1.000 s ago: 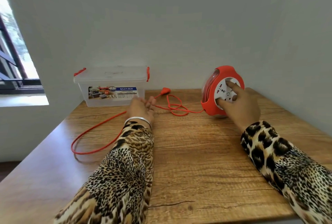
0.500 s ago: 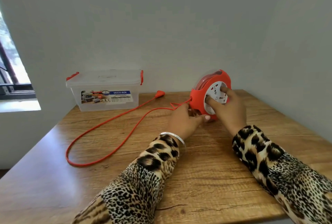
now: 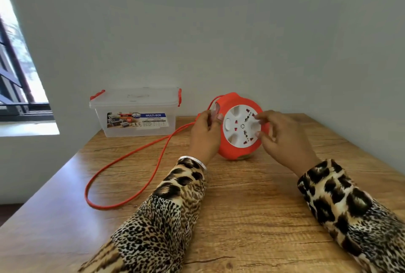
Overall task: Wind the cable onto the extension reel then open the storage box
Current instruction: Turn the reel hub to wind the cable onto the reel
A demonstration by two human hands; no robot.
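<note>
Two hands are on the red reel, which stands on its edge on the brown wooden table, at about 12 o'clock from the person. The left hand is closed around the reel's left rim and the red cable there. The right hand has its fingertips pressed on the white face. The cable loops out toward 10 o'clock. The clear storage box sits at 11 o'clock, lid on, against the grey wall. A window is at 9 o'clock.
</note>
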